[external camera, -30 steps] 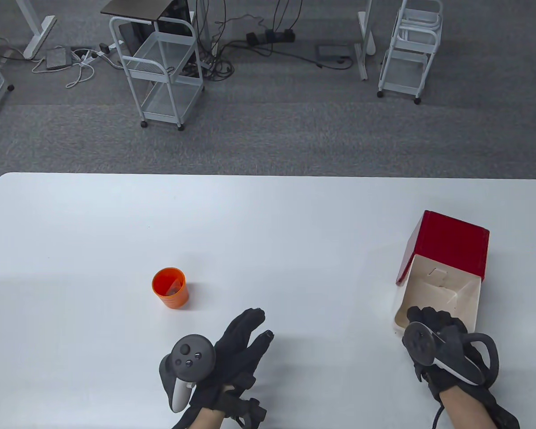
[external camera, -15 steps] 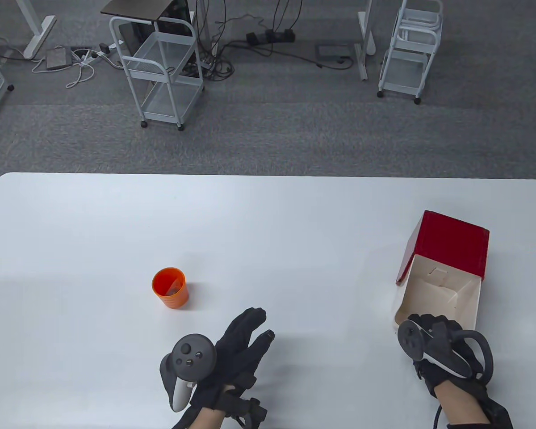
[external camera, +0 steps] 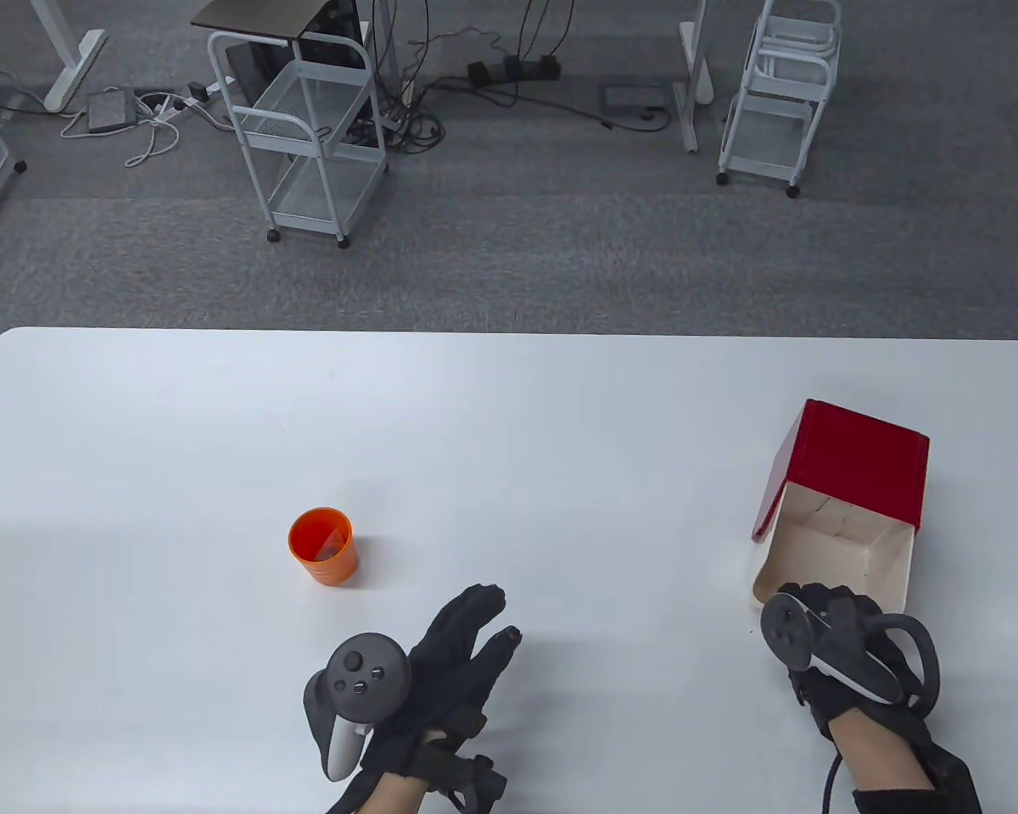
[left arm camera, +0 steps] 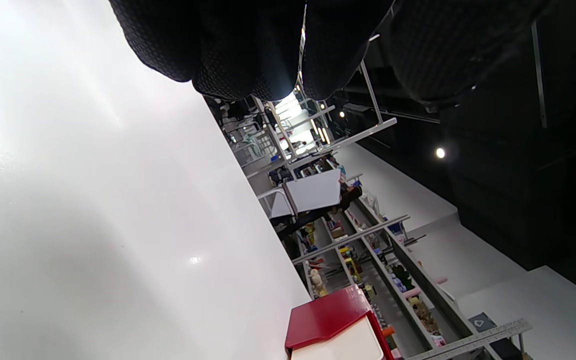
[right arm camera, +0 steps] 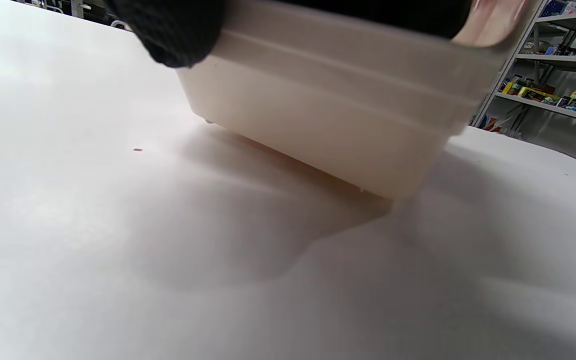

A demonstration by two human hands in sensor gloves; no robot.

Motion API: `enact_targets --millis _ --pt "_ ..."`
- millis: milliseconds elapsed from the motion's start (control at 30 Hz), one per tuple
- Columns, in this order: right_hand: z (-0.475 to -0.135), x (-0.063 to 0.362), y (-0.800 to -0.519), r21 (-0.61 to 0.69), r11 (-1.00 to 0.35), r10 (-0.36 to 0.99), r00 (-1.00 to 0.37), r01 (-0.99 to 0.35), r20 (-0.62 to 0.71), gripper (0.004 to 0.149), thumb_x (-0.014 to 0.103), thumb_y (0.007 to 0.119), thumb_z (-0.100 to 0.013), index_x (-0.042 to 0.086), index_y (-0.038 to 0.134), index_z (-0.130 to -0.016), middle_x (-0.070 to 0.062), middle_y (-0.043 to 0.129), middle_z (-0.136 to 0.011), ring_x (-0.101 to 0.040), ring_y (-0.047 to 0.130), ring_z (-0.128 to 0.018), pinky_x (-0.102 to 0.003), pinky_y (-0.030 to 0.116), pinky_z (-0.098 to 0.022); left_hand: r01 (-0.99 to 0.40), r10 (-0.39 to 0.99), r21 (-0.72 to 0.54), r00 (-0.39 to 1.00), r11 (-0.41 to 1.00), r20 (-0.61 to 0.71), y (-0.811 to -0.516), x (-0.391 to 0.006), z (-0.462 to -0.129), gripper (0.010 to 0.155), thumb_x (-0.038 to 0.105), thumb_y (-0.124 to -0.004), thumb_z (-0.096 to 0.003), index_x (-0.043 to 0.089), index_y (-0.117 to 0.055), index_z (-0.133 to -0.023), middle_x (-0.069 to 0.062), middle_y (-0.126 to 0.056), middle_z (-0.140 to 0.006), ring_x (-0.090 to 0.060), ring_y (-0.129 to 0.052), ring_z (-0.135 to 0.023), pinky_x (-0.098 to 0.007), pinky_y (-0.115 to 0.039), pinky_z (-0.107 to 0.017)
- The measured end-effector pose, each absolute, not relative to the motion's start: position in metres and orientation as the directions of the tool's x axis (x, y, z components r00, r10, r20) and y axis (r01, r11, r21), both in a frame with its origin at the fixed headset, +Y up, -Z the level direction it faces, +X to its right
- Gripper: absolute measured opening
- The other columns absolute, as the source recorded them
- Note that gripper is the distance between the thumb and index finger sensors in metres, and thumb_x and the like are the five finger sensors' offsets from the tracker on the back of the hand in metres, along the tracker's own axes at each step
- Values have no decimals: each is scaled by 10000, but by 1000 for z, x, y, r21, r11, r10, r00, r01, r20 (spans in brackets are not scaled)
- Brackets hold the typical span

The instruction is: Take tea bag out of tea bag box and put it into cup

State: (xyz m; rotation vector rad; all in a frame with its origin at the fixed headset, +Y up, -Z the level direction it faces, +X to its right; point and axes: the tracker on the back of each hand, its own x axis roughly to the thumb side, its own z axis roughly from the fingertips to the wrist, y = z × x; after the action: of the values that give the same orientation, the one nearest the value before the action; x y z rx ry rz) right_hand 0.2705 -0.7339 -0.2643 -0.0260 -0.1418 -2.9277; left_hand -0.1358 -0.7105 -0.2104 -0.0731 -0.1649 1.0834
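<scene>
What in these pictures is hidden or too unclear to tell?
- Tea bags: none visible in the tea bag box; its near end lies under the right hand.
- Orange cup contents, table view: too small to identify.
- Right fingers, wrist view: cut off by the top edge.

No legible text or labels anywhere

Glossy white table (external camera: 509, 441); matt cardboard tea bag box (external camera: 848, 500).

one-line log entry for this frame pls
right hand: grips near rim of tea bag box | left hand: idle on table | cup: upright, untouched
</scene>
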Motion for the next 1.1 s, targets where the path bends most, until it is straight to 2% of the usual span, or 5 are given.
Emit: enact_targets --millis 167,1100 --pt "-272 276 -734 88 -970 -228 -974 229 17 495 348 762 -472 154 713 -924 -160 783 -921 -437 798 -779 -560 640 -647 -872 883 -142 459 469 97 -711 -136 -211 648 585 -711 -497 273 -688 -1065 -89 -675 -1168 -338 -740 -1017 -469 -667 -740" --pt "-311 290 -731 115 -981 -167 -983 158 -71 490 304 726 -485 145 689 -947 -179 754 -948 -454 774 -801 -572 620 -660 -859 873 -154 481 488 82 -712 -135 -212 648 588 -710 -497 277 -690 -1066 -89 -668 -1175 -336 -735 -1023 -471 -662 -744"
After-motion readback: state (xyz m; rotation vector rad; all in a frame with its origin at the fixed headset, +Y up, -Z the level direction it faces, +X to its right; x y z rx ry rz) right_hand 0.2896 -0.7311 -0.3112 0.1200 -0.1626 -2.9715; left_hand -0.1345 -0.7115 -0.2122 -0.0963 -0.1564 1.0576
